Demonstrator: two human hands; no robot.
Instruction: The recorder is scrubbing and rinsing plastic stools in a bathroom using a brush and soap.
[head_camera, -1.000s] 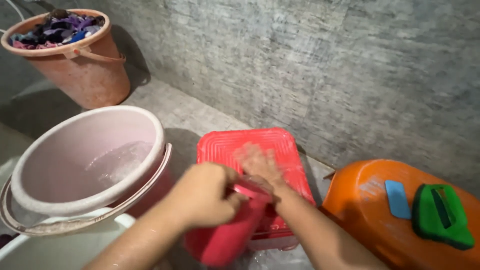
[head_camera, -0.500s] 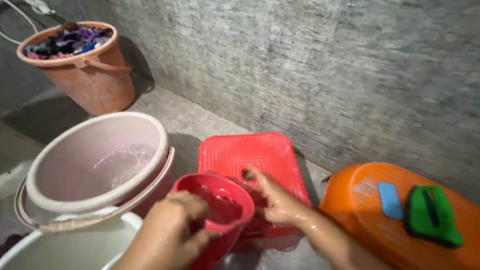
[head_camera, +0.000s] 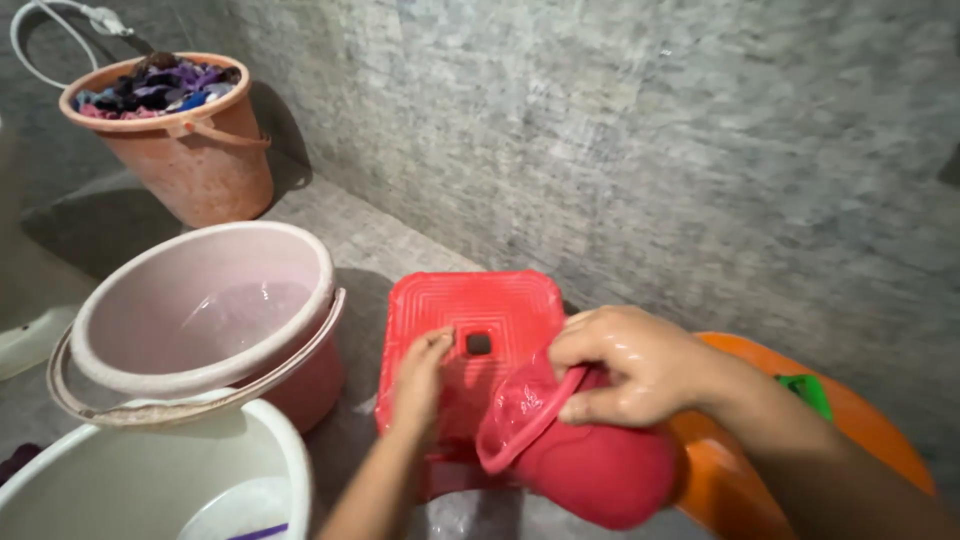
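Note:
My right hand (head_camera: 630, 365) grips a red plastic mug (head_camera: 585, 455) by its rim and holds it tipped on its side over the near right corner of a red plastic stool (head_camera: 475, 305). The mug's mouth faces left toward the stool top. The fingers of my left hand (head_camera: 420, 372) lie flat on the wet stool top, just left of the square hole in its middle. Both hands look wet.
A pink bucket (head_camera: 120, 345) holding some water stands left of the stool, with a white basin (head_camera: 285, 450) in front of it. An orange bucket (head_camera: 210, 170) of clothes stands at the back left. An orange tub (head_camera: 850, 430) with a green item (head_camera: 808, 392) sits behind my right arm. A grey wall runs behind.
The mug has passed from my left hand to my right hand and now lies tipped sideways. My left hand has come to rest on the stool top.

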